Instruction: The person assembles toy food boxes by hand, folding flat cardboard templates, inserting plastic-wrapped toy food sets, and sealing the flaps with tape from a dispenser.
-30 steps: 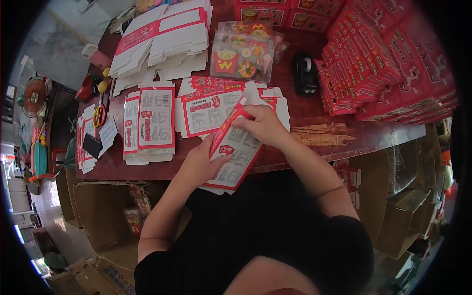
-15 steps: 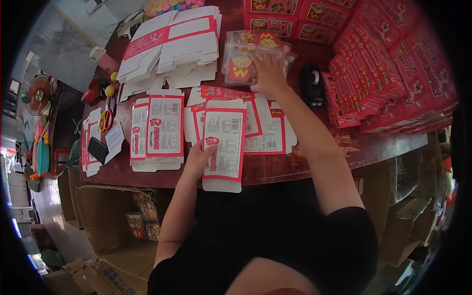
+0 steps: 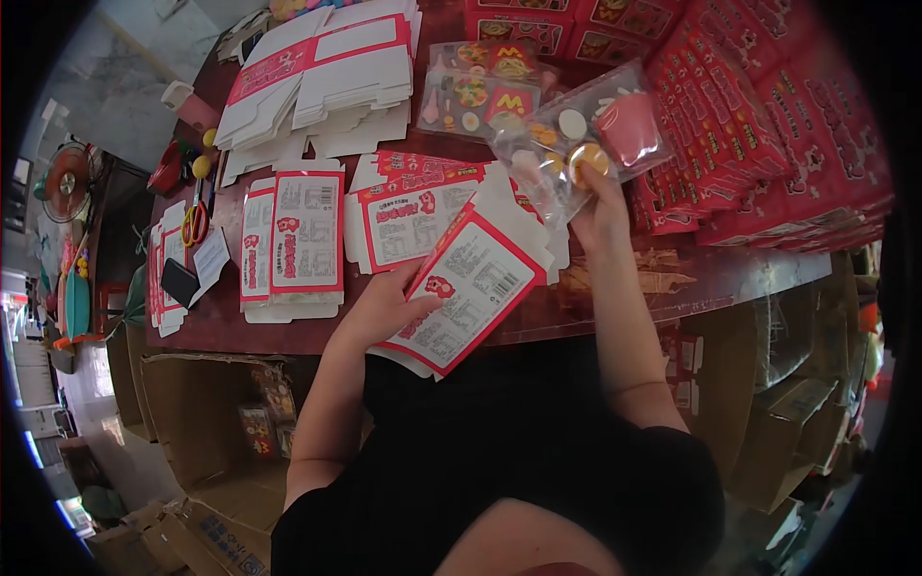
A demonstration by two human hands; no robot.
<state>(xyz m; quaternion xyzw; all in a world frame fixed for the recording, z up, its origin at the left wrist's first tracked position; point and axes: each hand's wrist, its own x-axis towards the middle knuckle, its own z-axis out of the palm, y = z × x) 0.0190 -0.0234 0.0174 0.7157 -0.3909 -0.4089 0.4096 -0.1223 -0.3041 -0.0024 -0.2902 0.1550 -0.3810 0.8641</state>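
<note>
My left hand (image 3: 384,309) grips a folded red-and-white carton (image 3: 471,288), held tilted over the near edge of the dark wooden table (image 3: 615,278). My right hand (image 3: 597,206) holds up a clear plastic toy pack (image 3: 576,139) with a pink cup and small round pieces inside, above the table's right side. Under both hands lie several flat carton blanks (image 3: 408,216). Farther back rests another clear toy pack (image 3: 475,96).
Stacks of assembled red boxes (image 3: 759,115) fill the right side. White flat blanks (image 3: 317,72) are piled at the back left, more blanks (image 3: 293,240) at the left. Red scissors (image 3: 195,223) and a black phone (image 3: 179,282) lie far left. A brown cardboard box (image 3: 202,413) stands below the table.
My right hand has lifted a toy pack from the back pile and brought it nearer. My left hand has tilted the folded carton to the right.
</note>
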